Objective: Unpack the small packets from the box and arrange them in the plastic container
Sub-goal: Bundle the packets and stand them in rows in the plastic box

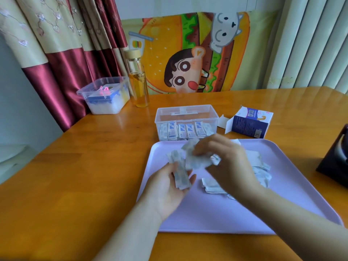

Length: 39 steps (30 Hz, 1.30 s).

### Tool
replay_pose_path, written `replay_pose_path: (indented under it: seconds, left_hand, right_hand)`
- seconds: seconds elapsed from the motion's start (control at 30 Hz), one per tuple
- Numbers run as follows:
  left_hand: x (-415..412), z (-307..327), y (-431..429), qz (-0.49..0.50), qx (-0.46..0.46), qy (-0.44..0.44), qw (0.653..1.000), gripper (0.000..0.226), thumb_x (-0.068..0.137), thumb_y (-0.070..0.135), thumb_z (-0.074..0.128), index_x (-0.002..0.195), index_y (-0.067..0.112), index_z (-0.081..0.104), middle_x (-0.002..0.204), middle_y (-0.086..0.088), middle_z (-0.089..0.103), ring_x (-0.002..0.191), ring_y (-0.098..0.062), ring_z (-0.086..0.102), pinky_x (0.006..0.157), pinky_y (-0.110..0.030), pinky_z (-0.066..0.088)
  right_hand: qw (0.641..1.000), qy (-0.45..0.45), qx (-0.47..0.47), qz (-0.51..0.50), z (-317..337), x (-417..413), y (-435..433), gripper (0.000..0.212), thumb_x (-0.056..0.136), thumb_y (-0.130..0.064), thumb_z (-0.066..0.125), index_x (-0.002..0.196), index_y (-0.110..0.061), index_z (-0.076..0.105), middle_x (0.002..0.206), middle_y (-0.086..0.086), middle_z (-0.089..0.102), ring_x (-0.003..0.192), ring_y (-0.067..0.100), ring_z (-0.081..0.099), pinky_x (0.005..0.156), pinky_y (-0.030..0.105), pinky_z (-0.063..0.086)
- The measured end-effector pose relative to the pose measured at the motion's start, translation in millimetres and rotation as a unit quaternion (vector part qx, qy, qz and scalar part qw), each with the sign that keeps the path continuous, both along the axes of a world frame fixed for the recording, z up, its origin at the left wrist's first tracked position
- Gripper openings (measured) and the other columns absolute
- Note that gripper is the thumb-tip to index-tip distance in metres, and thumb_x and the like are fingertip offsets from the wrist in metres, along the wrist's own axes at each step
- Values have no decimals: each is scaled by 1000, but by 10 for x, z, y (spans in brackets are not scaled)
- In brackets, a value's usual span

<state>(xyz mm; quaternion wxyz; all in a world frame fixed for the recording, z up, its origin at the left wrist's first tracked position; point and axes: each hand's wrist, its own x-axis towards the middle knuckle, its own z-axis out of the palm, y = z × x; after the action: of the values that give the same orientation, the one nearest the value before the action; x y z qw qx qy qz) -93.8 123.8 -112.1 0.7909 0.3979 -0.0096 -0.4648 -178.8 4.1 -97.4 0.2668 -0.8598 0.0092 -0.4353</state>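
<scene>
Head view: the small packets (180, 176) being handled are a thin stack lying along the fingers of the left hand (167, 193), which is palm up. Their long axis runs from the near desk edge toward the far one, and the thumb seems to press on them. The right hand (226, 162) pinches a motion-blurred bunch (195, 159) just above that stack; its count and print cannot be made out, and the fingertips are hidden behind the paper. More packets lie in a loose heap (261, 172) on the lilac tray (207, 219), partly covered by the right wrist. Just past the tray's far edge stands the clear plastic container (186, 114), with a row of packets (184, 130) upright on end along its near wall. To the container's right the box (251, 122) lies on its side, flaps open toward the container. Near the far left corner of the desk (94, 166) stand a bottle (138, 80) and a lidded tub (105, 95); a dark object (337, 157) is cut off at the right edge.
</scene>
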Motion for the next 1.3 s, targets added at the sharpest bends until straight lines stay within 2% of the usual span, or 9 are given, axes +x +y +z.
replay_pose_path:
  seconds: [0.17, 0.3, 0.43, 0.57, 0.73, 0.9, 0.97, 1.2, 1.3]
  left_hand:
    - [-97, 98, 0, -49, -39, 23, 998, 32, 97, 27, 39, 100, 8, 65, 79, -9, 67, 68, -18, 64, 66, -28, 47]
    - [-91, 67, 16, -18, -2, 40, 999, 24, 97, 19, 44, 100, 10, 66, 73, -9, 67, 62, -19, 64, 65, -32, 49]
    - [-40, 21, 27, 1, 1, 53, 999, 23, 96, 16, 49, 113, 6, 61, 79, -10, 67, 66, -16, 56, 61, -30, 56]
    - [-117, 72, -17, -114, 28, -30, 993, 20, 93, 10, 46, 108, 10, 59, 78, -9, 60, 70, -17, 56, 59, -28, 54]
    - [-69, 115, -4, -176, 11, -70, 982, 31, 95, 10, 40, 121, 10, 58, 92, -10, 61, 79, -17, 63, 60, -28, 52]
    - [21, 139, -10, -200, 37, -136, 970, 26, 96, 13, 46, 114, 14, 65, 79, -4, 55, 67, -14, 56, 54, -24, 50]
    - [80, 185, -6, -207, 64, -165, 962, 22, 94, 10, 48, 106, 14, 67, 72, 1, 55, 55, -10, 51, 47, -21, 44]
    - [292, 377, -81, -250, 102, -252, 929, 19, 95, 14, 50, 107, 16, 65, 69, 6, 53, 56, -6, 44, 45, -15, 27]
    - [375, 462, -158, -227, 104, -276, 928, 17, 94, 16, 52, 101, 19, 68, 74, 4, 56, 59, -7, 47, 44, -14, 29]
  right_hand:
    - [992, 78, -97, 25, -265, 9, 82, 40, 58, 11, 60, 91, -11, 72, 93, 1, 65, 85, 12, 56, 73, 15, 44]
    - [976, 167, -124, 72, -216, -41, 89, 35, 73, -10, 66, 107, -18, 69, 108, -6, 65, 101, 12, 49, 88, 16, 40]
    - [959, 262, -65, 88, -53, -192, 69, 78, 73, -52, 71, 140, -41, 32, 145, -9, 30, 133, 4, 28, 103, 11, 26]
    - [925, 361, -83, 85, -8, -163, 80, 108, 66, -51, 77, 136, -60, -5, 154, -15, -9, 138, 9, 20, 99, 18, 35]
    - [932, 348, -54, 81, 82, -65, -15, 79, 67, -40, 80, 135, -40, 38, 127, -14, 28, 101, 13, 56, 78, 12, 47]
    - [917, 380, -38, 113, 256, -41, -30, 93, 65, -40, 82, 140, -44, 27, 145, -22, 8, 112, 7, 52, 83, 8, 42]
    - [918, 371, 51, 126, 376, -10, -65, 83, 73, -36, 77, 141, -41, 29, 145, -16, 23, 111, -8, 47, 83, 2, 39]
    - [941, 313, 95, 81, 704, 226, -318, 27, 94, -13, 54, 117, -25, 62, 72, -29, 60, 57, -3, 53, 54, 7, 39]
    - [947, 297, 91, 84, 761, 315, -321, 28, 94, -9, 52, 119, -20, 62, 73, -23, 62, 58, -2, 60, 53, 7, 41]
